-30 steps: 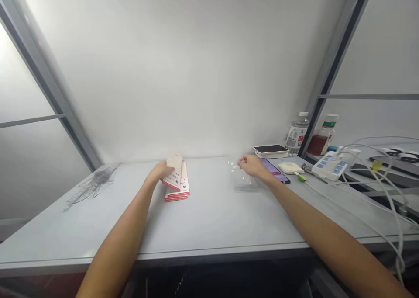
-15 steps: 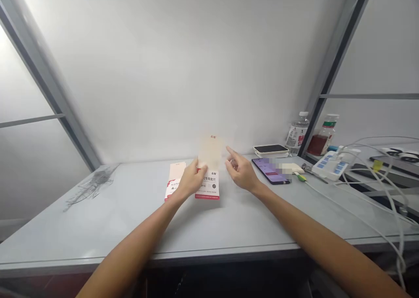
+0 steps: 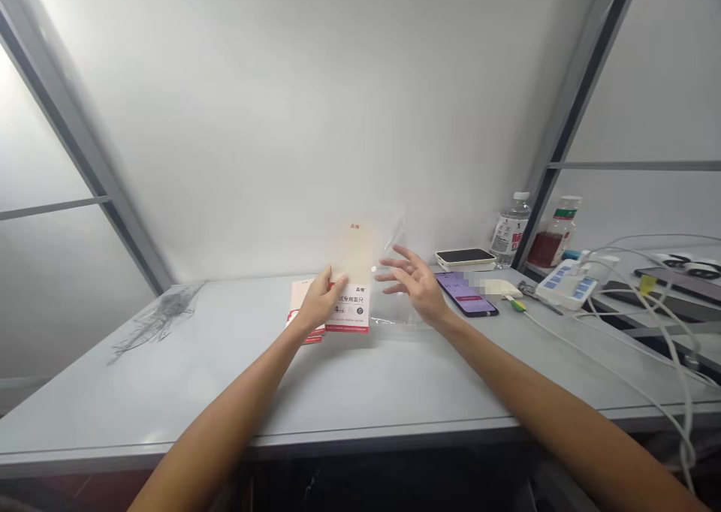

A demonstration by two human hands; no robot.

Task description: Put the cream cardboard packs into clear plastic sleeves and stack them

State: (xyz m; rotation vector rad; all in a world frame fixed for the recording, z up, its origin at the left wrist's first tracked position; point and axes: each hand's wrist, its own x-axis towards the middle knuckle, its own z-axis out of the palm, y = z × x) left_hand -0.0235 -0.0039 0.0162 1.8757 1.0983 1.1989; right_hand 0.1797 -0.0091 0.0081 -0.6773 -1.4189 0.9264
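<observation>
My left hand [image 3: 320, 302] grips a ruler set packet [image 3: 348, 314] with a pale upper part and a white, red-edged printed lower part, thumb across its front. Partly hidden behind that hand, more packets of the same kind [image 3: 301, 288] lie on the table. To the right, my right hand [image 3: 414, 281] is open, its fingers spread and pointing toward the held packet. A clear plastic bag [image 3: 395, 230] shows around those fingers, with its shiny lower edge below them. Whether the fingers are inside the bag or against its outside, I cannot tell.
On the right of the grey table [image 3: 360, 399] lie a phone with a purple screen [image 3: 465, 296], a white-cased device [image 3: 465, 259], and a power strip [image 3: 565, 283] with tangled white cables. Bottles [image 3: 511, 230] stand behind. Dark scribble marks [image 3: 161, 317] cover the table's left side.
My left hand and the packet have shifted left and slightly up, over the other packets. My right hand has gone from a pointing finger to spread fingers, and the clear bag now shows beside it.
</observation>
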